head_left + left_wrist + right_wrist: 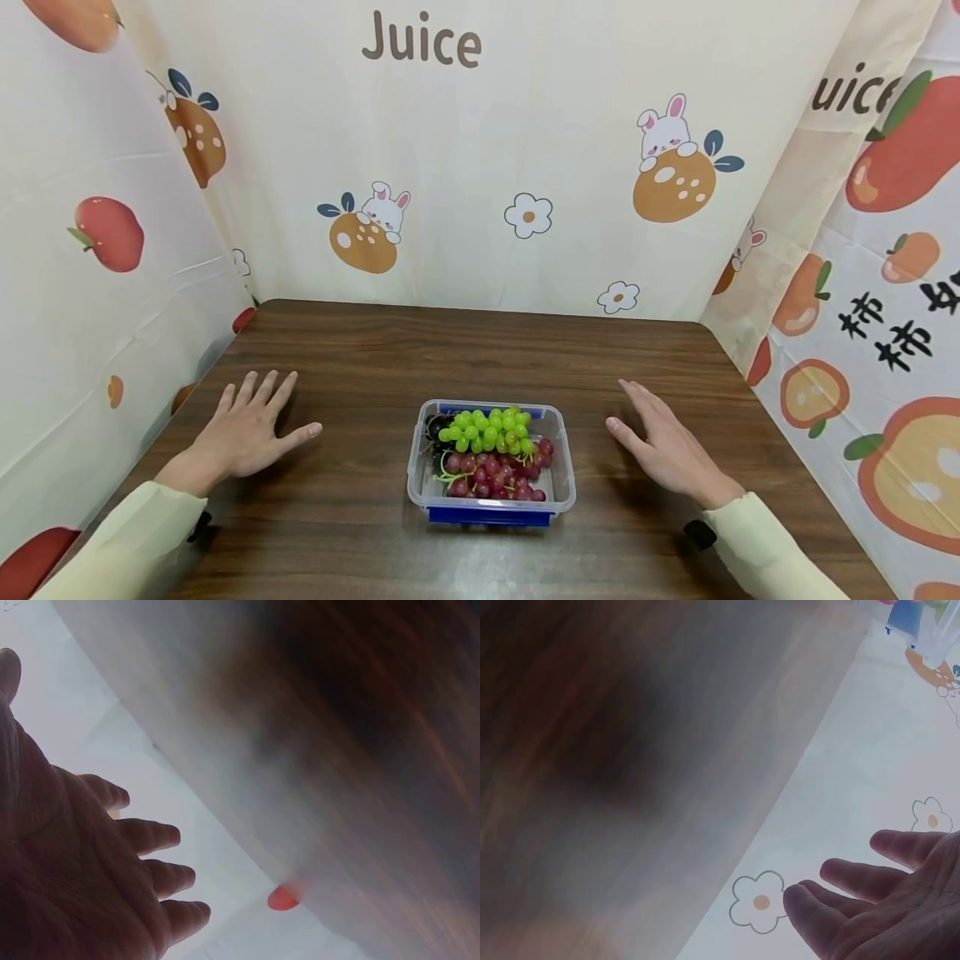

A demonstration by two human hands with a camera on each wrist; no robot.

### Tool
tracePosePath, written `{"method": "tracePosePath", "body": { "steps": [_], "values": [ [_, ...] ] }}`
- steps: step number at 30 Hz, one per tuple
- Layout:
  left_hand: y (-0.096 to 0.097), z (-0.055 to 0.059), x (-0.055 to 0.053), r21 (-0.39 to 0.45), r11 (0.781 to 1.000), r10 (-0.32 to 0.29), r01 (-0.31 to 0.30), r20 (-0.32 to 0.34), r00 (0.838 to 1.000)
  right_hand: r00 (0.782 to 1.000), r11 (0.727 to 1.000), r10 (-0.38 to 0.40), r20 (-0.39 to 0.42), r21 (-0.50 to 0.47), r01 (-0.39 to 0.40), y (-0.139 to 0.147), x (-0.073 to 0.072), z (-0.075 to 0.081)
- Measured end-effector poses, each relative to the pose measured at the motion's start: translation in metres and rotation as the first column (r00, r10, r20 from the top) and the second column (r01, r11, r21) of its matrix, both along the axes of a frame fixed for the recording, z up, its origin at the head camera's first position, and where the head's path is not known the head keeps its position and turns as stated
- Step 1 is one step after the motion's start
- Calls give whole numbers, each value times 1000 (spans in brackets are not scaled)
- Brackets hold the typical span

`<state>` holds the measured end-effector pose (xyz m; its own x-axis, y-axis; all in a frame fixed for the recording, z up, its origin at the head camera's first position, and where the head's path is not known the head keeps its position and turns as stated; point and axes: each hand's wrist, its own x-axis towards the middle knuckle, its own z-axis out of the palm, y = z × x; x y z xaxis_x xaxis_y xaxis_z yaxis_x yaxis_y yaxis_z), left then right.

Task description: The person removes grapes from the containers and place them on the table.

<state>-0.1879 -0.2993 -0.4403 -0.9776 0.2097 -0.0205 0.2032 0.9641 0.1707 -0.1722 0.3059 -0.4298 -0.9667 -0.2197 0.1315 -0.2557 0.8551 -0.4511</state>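
A clear plastic container [564, 492] with blue clips stands on the table in the head view. Inside lie a bunch of green grapes [491, 431], a bunch of red grapes [495, 477] below it, and some dark round fruit [437, 427] at the left, partly covered. My left hand [243, 433] is well to the left of the container, fingers spread and straight, holding nothing. To the right, apart from the container, my right hand [667, 446] has its fingers extended and holds nothing. Both wrist views show the palms with straight fingers.
The brown wooden table [337, 358] has rounded far corners. Fruit-printed curtains [465, 150] hang behind it and along both sides. Dark wrist bands [701, 534] show at the cuffs of the light sleeves [765, 546].
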Motion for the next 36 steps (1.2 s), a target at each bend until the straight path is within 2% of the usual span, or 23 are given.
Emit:
{"method": "tracePosePath", "body": {
  "steps": [16,36],
  "values": [
    [4,0,2,-8,1000,-18,17,-14,1000,999,998,34,-6,-47,-34,-15,9,-1],
    [13,4,8,9,999,-32,32,-24,999,995,982,92,-50,-162,-99,-38,22,-6]
  ]
}}
